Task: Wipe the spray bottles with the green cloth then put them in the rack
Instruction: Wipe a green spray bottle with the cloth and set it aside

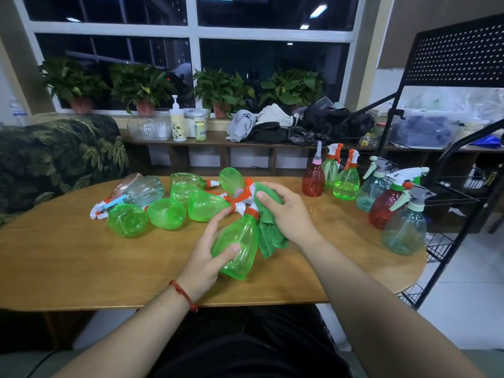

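My left hand (211, 251) grips the body of a green spray bottle (241, 241), tilted above the wooden table (68, 255). My right hand (286, 211) holds the green cloth (268, 238) bunched around the bottle's orange-and-white spray head. Several more spray bottles (166, 203), mostly green, lie in a pile on the table behind my hands. Several others (381, 192), green, red and blue-grey, stand upright at the table's right end. The black wire rack (447, 203) stands just right of the table.
A leaf-patterned sofa (54, 159) sits at the left. Behind the table a low shelf (218, 143) carries a pump bottle, jars, a clear basket and heaped clothes. Potted plants (218, 91) line the window sill. A plastic bin (425, 129) rests behind the rack.
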`<state>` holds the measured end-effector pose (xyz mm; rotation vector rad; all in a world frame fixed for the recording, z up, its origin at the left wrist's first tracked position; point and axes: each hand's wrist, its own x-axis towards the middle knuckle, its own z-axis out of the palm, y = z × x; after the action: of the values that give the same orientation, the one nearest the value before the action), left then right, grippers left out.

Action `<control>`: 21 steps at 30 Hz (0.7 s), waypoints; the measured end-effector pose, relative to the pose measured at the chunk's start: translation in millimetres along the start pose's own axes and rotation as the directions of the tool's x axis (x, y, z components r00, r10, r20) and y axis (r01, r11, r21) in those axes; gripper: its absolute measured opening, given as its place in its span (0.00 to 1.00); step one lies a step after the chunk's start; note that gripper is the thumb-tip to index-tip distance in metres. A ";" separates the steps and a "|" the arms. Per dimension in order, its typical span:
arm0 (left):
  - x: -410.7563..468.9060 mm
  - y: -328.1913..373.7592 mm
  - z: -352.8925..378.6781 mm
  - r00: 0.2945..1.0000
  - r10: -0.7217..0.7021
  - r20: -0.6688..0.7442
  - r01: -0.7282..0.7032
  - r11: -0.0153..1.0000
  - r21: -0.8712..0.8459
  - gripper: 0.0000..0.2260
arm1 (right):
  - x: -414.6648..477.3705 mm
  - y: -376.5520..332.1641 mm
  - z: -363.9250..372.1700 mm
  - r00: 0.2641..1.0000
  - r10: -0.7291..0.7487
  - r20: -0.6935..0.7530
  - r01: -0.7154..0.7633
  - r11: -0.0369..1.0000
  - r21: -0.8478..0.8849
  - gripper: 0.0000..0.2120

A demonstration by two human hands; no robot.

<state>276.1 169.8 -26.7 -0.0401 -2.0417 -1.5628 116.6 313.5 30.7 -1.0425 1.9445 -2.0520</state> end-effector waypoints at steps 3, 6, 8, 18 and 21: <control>1.2 0.1 -1.9 1.000 -0.011 -0.028 0.010 0.999 -0.043 0.36 | -1.1 6.3 -12.1 0.999 0.031 0.029 -0.031 1.000 0.001 0.10; 1.2 0.1 -2.7 0.998 -0.029 -0.047 0.026 0.997 -0.072 0.35 | -6.0 12.2 -18.3 0.995 0.089 0.050 -0.090 0.996 0.015 0.09; 1.3 -0.4 -1.1 0.999 -0.031 -0.030 0.029 0.998 -0.064 0.34 | -6.5 12.1 -19.5 0.995 0.099 -0.004 -0.099 0.994 0.048 0.08; 2.7 -2.7 -5.1 0.997 -0.022 0.068 0.024 0.999 -0.029 0.33 | -1.8 -11.7 -1.8 1.000 -0.001 -0.005 0.001 1.000 -0.003 0.10; 3.6 -8.5 -8.9 1.000 -0.019 0.021 0.020 0.997 -0.079 0.34 | -4.9 -3.4 -14.9 0.994 0.107 0.025 -0.105 0.992 -0.063 0.06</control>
<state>273.8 158.0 -31.1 -0.0660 -2.0003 -1.6610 113.3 329.1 32.9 -0.9523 2.0149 -1.9238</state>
